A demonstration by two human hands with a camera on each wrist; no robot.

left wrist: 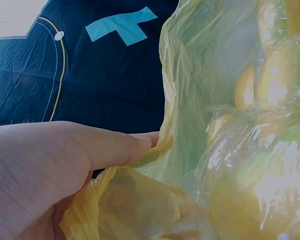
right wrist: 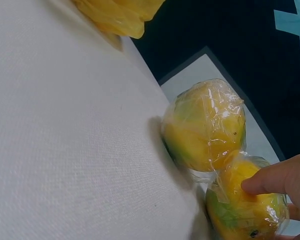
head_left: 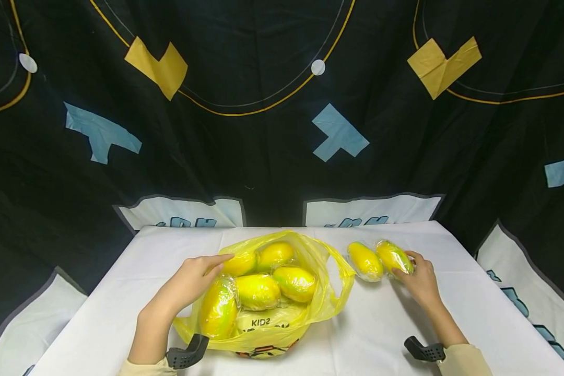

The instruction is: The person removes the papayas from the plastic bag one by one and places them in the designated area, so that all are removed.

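Observation:
A yellow plastic bag (head_left: 326, 309) sits wide open on the table, with several plastic-wrapped mangoes (head_left: 258, 292) inside. My left hand (head_left: 188, 284) is at the bag's left rim; in the left wrist view the thumb (left wrist: 115, 150) and a finger pinch the thin plastic edge. To the right of the bag, my right hand (head_left: 420, 279) grips a wrapped mango (head_left: 394, 256), its thumb pressed on the fruit in the right wrist view. Another wrapped mango (head_left: 365, 261) lies on the table just left of the gripped one, close beside it.
A white cloth covers the table (head_left: 371, 334). Behind it hangs a black curtain (head_left: 244, 172) with yellow and blue patches. One bag handle (head_left: 345, 271) loops out toward the loose mangoes.

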